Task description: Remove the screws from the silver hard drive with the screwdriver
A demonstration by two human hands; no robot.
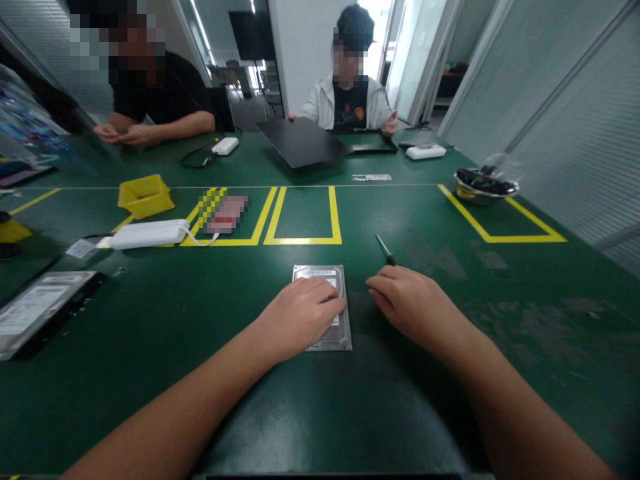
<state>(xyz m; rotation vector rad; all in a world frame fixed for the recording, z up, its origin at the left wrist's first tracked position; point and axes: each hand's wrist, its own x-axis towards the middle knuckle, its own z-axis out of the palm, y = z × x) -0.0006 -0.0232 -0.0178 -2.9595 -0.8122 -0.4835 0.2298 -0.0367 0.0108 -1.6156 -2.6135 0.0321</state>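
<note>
A silver hard drive (320,273) lies flat on the green table (200,320) in front of me. My left hand (300,317) rests on top of it, fingers laid flat across its label. My right hand (413,303) sits just right of the drive with fingers curled round the handle of a small screwdriver (385,250), whose shaft points away from me. The handle is mostly hidden under the fingers.
A white power bank (147,233) with cable, a yellow bin (145,195) and a second drive on a black tray (40,310) lie at left. A metal bowl (486,187) stands at far right. Two people sit across the table; one holds a black panel (303,141).
</note>
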